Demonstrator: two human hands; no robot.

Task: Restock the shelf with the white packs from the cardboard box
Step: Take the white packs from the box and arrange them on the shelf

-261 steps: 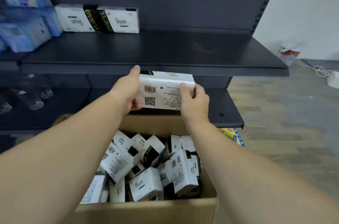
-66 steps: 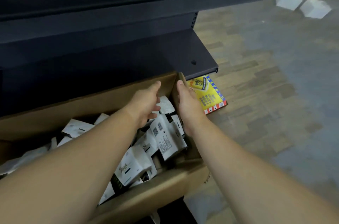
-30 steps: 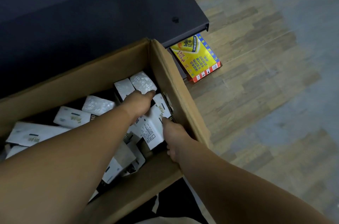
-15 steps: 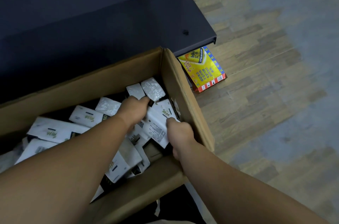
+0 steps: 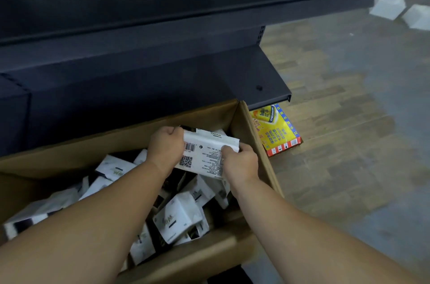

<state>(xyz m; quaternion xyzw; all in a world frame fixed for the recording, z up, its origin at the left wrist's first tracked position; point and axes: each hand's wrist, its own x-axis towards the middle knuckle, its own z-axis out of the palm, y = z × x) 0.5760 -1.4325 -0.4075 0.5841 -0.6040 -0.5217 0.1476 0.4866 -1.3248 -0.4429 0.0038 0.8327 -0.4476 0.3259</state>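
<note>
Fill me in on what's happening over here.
A person is restocking a dark shelf from a cardboard box on the floor. Both hands grip one white pack, the left hand at its left end, the right hand at its right, holding it above the loose packs that fill the box. The pack is not yet on the shelf. A yellow carton lies on the floor, partly under the shelf's corner.

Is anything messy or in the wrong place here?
Yes. A yellow printed packet lies on the wooden floor, half under the dark metal shelf. The white packs sit jumbled at all angles in the cardboard box.
</note>
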